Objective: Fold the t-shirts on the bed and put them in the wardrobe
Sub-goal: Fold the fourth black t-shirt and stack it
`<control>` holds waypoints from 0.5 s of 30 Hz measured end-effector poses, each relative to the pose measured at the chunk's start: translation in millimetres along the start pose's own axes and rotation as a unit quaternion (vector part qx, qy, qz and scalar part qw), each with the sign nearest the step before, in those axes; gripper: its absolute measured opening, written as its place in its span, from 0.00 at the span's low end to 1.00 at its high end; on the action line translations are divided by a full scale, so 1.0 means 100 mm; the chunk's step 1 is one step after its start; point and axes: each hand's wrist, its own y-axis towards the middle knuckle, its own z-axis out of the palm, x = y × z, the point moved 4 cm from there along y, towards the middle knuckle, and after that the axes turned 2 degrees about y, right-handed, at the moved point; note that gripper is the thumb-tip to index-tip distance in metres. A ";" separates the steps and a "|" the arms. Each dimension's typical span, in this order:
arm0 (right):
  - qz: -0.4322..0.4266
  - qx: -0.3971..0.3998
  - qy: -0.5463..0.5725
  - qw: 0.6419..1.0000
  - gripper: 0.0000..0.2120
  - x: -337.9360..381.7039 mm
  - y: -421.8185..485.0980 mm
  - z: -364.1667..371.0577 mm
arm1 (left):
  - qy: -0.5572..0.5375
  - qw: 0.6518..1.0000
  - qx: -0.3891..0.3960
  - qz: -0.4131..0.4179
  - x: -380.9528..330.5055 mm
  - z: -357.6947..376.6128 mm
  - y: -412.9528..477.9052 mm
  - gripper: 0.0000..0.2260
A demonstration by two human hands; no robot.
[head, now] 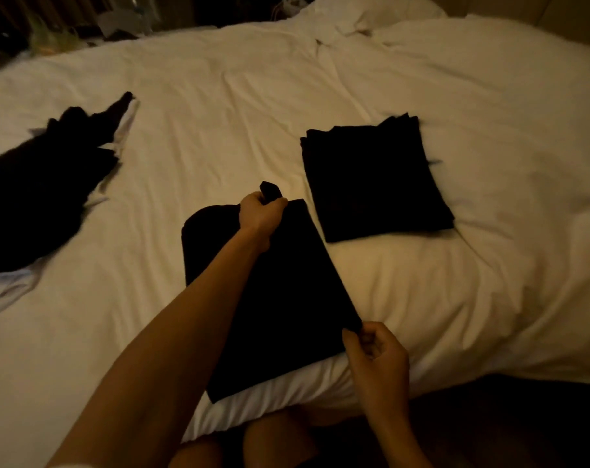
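Black fabric against a white duvet: a t-shirt [287, 298] lies at the near edge of the bed [219, 106], already narrowed into a long panel running away from the person. The left hand [261, 212] reaches to the far end and clenches a bunch of cloth there. The right hand [376, 347] pinches the near right corner between thumb and curled fingers. Holding both ends of the same long edge keeps it taut and straight, which I judge to be the set-up for the next fold. Just to the right, apart from the shirt in hand, a stack of folded black shirts [376, 184] sits square, probably kept close so the finished one can join it. Well off to the left, a loose heap of dark and white garments [40, 187] waits unfolded. No wardrobe is in view, so the putting-away seems not yet begun.
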 end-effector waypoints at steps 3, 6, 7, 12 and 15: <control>-0.005 -0.025 -0.070 0.997 0.08 -0.08 0.04 -0.08 | 0.014 0.999 0.031 0.005 0.08 0.07 0.03 0.10; -0.024 -0.011 -0.135 0.991 0.17 -0.09 0.11 -0.13 | 0.047 0.998 0.036 0.035 0.10 -0.03 -0.01 0.10; -0.019 0.011 -0.144 0.989 0.20 -0.10 0.14 -0.12 | 0.059 0.997 0.028 0.050 0.11 -0.11 -0.02 0.08; 0.045 0.048 -0.119 0.991 0.16 -0.06 0.26 -0.11 | 0.176 0.977 -0.012 0.117 0.24 -0.63 -0.23 0.04; 0.077 0.086 -0.129 0.985 0.10 -0.07 0.38 -0.11 | 0.234 0.961 -0.041 0.139 0.36 -0.96 -0.49 0.05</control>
